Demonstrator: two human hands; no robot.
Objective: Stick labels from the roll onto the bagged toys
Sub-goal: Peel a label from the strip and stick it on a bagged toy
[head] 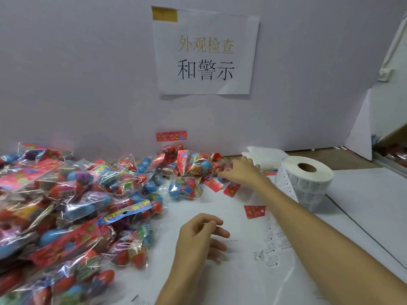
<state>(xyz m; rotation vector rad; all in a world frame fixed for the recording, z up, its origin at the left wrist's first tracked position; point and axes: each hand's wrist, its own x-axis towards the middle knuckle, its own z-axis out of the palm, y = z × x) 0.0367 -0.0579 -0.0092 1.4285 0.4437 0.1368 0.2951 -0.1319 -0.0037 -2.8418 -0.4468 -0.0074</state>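
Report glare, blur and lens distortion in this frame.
Head view: wide-angle distortion makes the right-edge panel lean; glare streaks the clear bags of toys, which are blurriest at near left; the wall sign reads sharp; print on the roll is too small to read.

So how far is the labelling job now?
Done: I cannot tell which bags in the large pile on the left already carry a label. In hand: the right hand reaches onto a bag in the small pile by the wall; the left hand hovers with curled fingers. Left: the label roll is thick and its loose strip holds many labels, so much remains.
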